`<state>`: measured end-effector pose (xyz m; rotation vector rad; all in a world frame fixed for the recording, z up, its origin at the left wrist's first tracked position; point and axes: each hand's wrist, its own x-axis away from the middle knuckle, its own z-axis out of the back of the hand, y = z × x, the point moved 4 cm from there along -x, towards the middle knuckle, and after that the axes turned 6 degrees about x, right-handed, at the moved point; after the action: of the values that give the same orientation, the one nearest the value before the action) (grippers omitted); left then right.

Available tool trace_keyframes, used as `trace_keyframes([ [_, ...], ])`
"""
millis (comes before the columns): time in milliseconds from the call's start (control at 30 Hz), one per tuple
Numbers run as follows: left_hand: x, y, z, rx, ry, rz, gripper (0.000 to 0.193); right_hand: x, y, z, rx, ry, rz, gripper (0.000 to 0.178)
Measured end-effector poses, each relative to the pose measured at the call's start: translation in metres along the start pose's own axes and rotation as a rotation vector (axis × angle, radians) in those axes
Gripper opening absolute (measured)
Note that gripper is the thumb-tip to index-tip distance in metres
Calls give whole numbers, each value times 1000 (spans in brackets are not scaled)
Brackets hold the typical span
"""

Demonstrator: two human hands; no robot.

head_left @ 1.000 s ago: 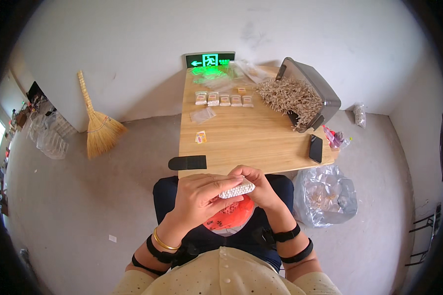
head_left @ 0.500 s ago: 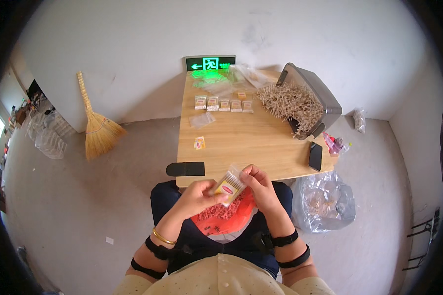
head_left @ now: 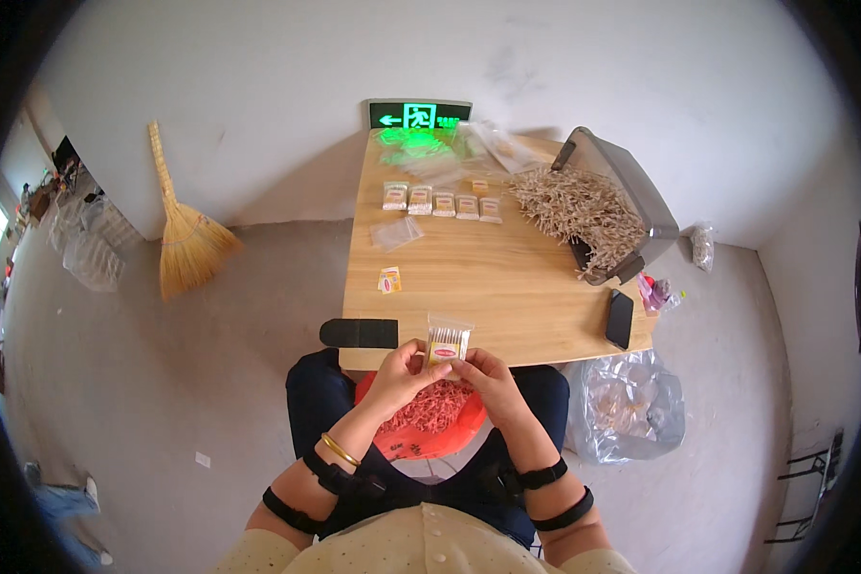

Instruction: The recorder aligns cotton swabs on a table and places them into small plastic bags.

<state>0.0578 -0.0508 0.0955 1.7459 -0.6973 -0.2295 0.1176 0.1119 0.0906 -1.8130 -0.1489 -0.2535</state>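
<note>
A small clear plastic bag of cotton swabs (head_left: 448,337), with a yellow and white card inside, is held upright at the table's near edge. My left hand (head_left: 404,379) grips its lower left side. My right hand (head_left: 488,379) holds the lower right corner, thumb across the front. Below my hands, a red plastic bag (head_left: 437,438) of loose swab-like sticks sits between my legs. Several filled packets (head_left: 443,203) stand in a row on the table (head_left: 497,308). Nearer lie flat clear bags (head_left: 396,233) and a few small printed cards (head_left: 390,279).
A grey bin (head_left: 631,182) lies tipped, loose swabs (head_left: 579,215) spilling from it. A phone (head_left: 619,319) and a black pad (head_left: 359,333) lie near the front corners. A lit green sign (head_left: 419,116) stands at the back. A large clear bag (head_left: 631,407) is on the floor at right.
The packet has turned from tilted to upright and faces me squarely. My right hand has moved from the bag's top opening down to its lower right corner.
</note>
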Motion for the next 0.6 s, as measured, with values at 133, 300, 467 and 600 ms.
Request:
trace_keyframes([
  [133,-22,-11,14,-75,8,27,34,-21,5,25,-38,161,-76,23],
  [300,-55,-31,37,-146,71,15,29,-79,4,86,40,351,-12,26],
  [467,-89,-59,63,-578,281,-162,23,-169,-14,104,96,365,14,25],
  [600,-107,-58,66,-858,330,-246,19,-251,-33,115,196,337,69,25],
])
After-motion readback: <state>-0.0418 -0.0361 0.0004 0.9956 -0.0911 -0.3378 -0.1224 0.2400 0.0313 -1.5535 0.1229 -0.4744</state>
